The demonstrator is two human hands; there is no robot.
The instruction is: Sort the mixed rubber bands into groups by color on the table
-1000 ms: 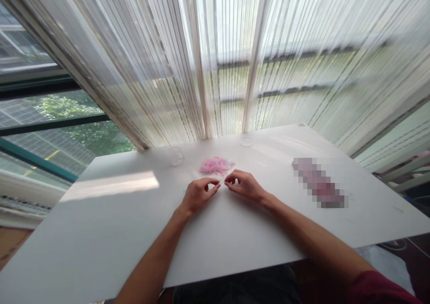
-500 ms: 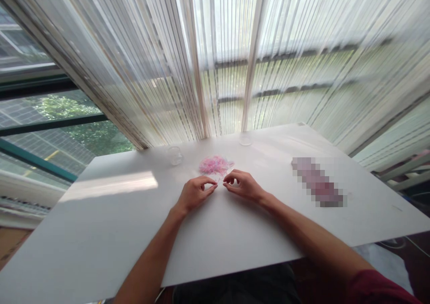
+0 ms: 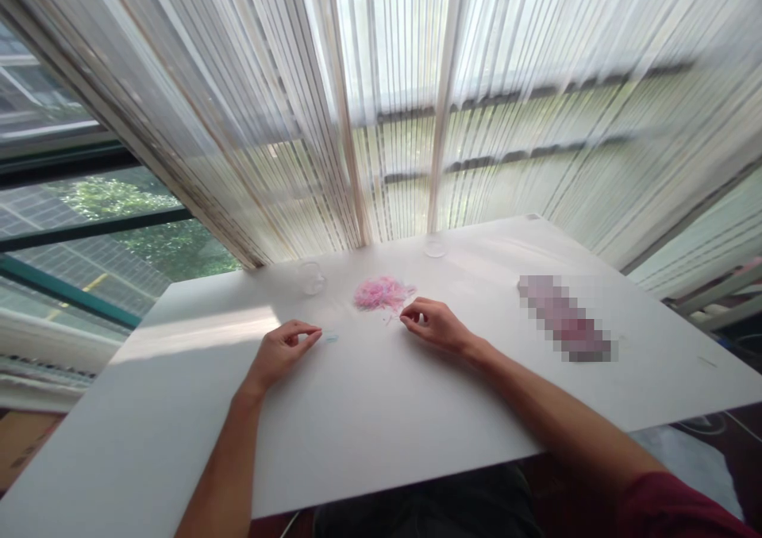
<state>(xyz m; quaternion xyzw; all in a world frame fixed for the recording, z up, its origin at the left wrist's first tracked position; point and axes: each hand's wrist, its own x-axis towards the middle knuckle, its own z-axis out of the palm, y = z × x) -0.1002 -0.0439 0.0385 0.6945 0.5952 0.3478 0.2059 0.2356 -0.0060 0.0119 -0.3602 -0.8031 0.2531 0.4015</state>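
A small heap of thin pink and pale strands or bands [image 3: 381,293] lies on the white table [image 3: 357,419]; their exact kind is too small to tell. Left of the heap, my left hand [image 3: 284,353] has thumb and forefinger pinched together. Just past those fingertips is a small light-blue piece [image 3: 332,337] on the table. My right hand [image 3: 439,325] is at the heap's near right edge, its thumb and forefinger closed in a pinch beside a few loose pink bits [image 3: 391,318]. Anything between either hand's fingertips is too small to make out.
A clear round container [image 3: 313,278] stands behind and left of the heap. A clear round lid-like disc [image 3: 434,248] lies at the back edge. A blurred-out elongated item [image 3: 565,320] lies on the right. Striped sheer curtains [image 3: 405,125] hang behind the table.
My left hand has moved left, away from the right hand and the heap. The light-blue piece now shows beside its fingertips. My right hand has stayed nearly in place.
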